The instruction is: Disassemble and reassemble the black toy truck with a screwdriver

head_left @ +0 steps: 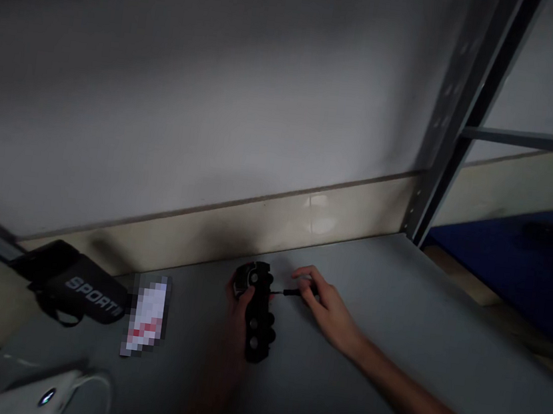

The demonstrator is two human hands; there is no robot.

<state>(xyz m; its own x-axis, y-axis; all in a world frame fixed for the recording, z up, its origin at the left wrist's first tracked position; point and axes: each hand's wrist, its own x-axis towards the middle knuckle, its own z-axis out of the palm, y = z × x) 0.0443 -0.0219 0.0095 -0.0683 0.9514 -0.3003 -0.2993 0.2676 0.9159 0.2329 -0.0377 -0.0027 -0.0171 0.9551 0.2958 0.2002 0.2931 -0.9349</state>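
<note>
A black toy truck (256,322) with several wheels is tipped on its side above the grey table. My left hand (239,313) is wrapped around its left side, the thumb pressed on the body. On the other side, my right hand (327,307) pinches the dark handle of a small screwdriver (291,293). The screwdriver lies roughly level, and its thin shaft reaches to the truck's underside between the wheels. A small reddish spot shows by the tip; whether the tip sits in a screw is too small to tell.
The grey table (344,396) runs up to a tiled wall strip. At left lie a black pouch marked SPORT (85,287), a blurred-out white and red packet (146,319) and a white device with a cable (39,396). A metal shelf post (450,168) rises at the right back.
</note>
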